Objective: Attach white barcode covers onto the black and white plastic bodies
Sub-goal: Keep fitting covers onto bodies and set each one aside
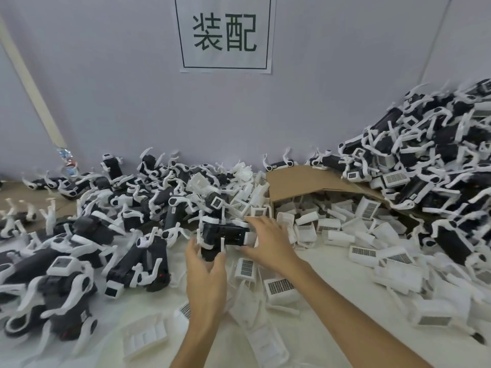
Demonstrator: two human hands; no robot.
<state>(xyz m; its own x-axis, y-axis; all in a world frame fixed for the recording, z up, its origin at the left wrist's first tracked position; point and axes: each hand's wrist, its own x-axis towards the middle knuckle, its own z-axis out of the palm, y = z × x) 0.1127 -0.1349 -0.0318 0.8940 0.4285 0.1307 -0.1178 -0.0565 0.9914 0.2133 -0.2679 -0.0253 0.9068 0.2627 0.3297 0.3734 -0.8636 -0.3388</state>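
body: black-and-white plastic body [223,233], held up off the table [326,261] at scene centre, long side running left-right, thin white legs hanging toward me.
R hand: my R hand [268,243] is on the body's right end – index over the top, thumb under, other fingers spread wide. Reads as a pinch on that end.
L hand: my L hand [206,272] is just near of the body, fingers curved up toward its underside and legs. Blurred, so can't tell if it grips or only touches.
cover on this body: a white bit shows at the right end under my R hand; can't tell if it's a cover or if it's seated.
loose covers: white barcode covers [279,286] lie scattered over the near and right table, more spilling from the tipped cardboard box [305,181] at far centre.
left pile: bodies [148,251] heaped left, several w/ a white square end piece – prob. the done ones, my guess.
right pile: taller heap [425,166] far right, against the wall.
progress: mid-batch, I'd judge. Lots of covers are unused and both heaps are big, so plenty is left. No done count possible.
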